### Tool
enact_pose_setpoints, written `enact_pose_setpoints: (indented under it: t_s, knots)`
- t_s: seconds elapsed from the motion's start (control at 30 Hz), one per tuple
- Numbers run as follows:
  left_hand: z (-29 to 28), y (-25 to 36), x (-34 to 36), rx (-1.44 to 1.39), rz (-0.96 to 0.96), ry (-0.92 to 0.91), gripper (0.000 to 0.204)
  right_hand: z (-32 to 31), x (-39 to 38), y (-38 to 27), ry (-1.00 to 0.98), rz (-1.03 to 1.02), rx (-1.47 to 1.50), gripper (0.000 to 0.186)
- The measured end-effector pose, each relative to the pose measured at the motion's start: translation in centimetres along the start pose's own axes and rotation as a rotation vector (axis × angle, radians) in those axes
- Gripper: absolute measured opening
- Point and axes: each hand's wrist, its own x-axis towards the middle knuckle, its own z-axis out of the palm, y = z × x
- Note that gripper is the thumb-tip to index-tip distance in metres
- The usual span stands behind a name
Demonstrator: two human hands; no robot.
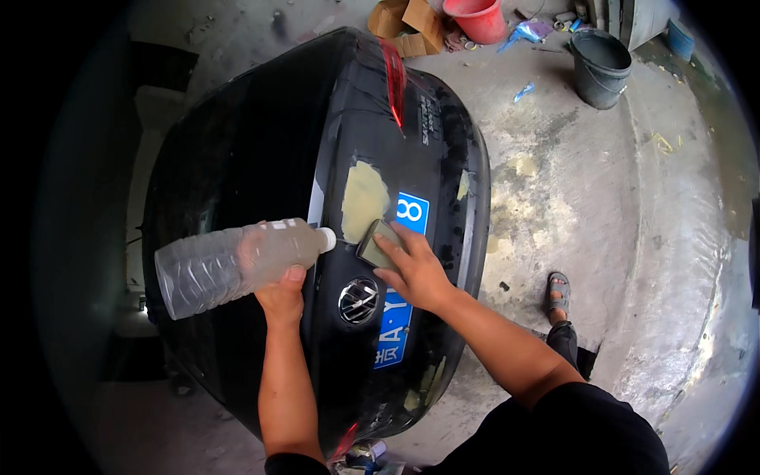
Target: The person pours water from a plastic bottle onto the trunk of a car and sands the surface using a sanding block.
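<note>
My left hand point(279, 286) grips a clear plastic bottle point(210, 269) lying nearly sideways, its white cap pointing at a pale yellow filler patch point(364, 194) on the rear of a black car point(237, 158). A thin stream of liquid appears to come from the cap. My right hand point(416, 269) holds a grey-green sanding block point(376, 237) flat against the panel at the patch's lower edge, partly over a blue number plate point(413, 207). A round chrome badge point(358, 301) sits below that hand.
A cardboard box point(404, 28), red bucket point(475, 17) and dark bucket point(600, 71) stand on the concrete floor point(633, 237) beyond the car, among loose scraps. My sandaled foot point(558, 293) shows at right. A smaller filler patch point(463, 184) is on the bumper side.
</note>
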Motion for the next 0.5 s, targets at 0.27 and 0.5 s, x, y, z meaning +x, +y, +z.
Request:
enact_pose_setpoints:
  t_s: [0.27,0.5]
  knots:
    - [0.4,-1.5,2.2,-0.126,0.006,-0.093,0.097,3.0,1.8,0.3,0.141,-0.047,-0.059,0.062]
    - [1.3,-0.5,2.2,-0.085,-0.019,-0.022,0.101,3.7,1.1,-0.6,0.13,-0.077,-0.007,0.072]
